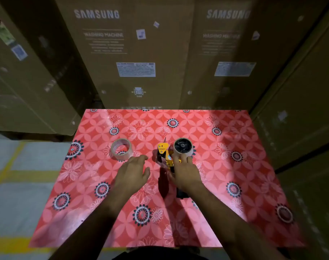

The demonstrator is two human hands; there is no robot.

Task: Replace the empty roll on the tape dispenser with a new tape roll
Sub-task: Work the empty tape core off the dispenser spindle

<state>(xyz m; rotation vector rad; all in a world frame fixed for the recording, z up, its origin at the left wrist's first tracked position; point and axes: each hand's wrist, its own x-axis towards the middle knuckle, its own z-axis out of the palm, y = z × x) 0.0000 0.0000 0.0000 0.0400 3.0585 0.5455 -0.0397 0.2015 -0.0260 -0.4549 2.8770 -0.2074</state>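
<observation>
A yellow and black tape dispenser [164, 152] lies on the red floral table [235, 175]. On its black hub sits an empty cardboard roll [183, 146], at the dispenser's right. A new roll of clear tape [121, 148] stands flat on the table to the left of the dispenser. My right hand [186, 174] rests over the dispenser's body, its fingertips touching the empty roll's near edge; the dispenser's black handle is partly hidden under it. My left hand [132, 172] hovers with fingers spread, just below and right of the new roll, holding nothing.
Tall cardboard washing machine boxes [135, 53] stand close behind the table and along the right side. More boxes stand at the left. A grey floor with yellow lines [13, 173] lies to the left of the table.
</observation>
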